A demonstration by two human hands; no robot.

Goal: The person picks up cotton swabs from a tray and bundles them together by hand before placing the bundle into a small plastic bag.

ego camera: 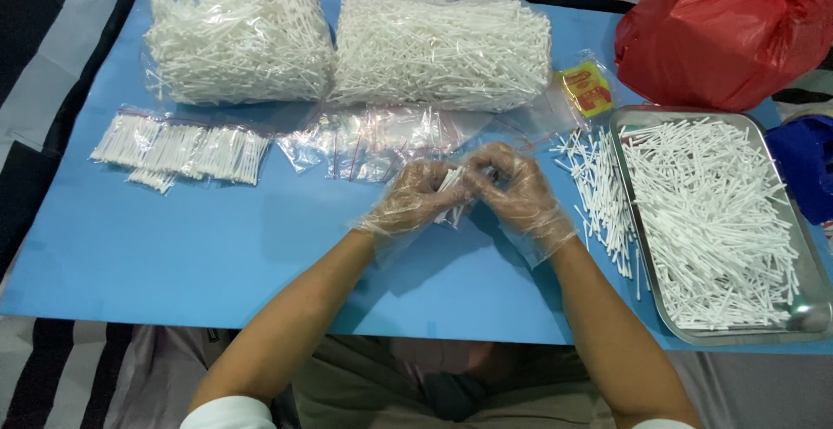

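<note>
Gloved left hand [415, 193] and right hand [512, 188] pinch a cotton swab bundle [451, 188] – fingers closed round it – light, loose, best gripped mid-stick

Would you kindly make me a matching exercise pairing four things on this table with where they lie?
Things:
1. Metal tray
2. Red bag
3. Filled small bags
4. Swab bundle

Places:
A. Far right corner
B. Between left hand and right hand
C. Right edge, full of loose swabs
D. Left side, in a row

Pairs: 1-C, 2-A, 3-D, 4-B
</note>
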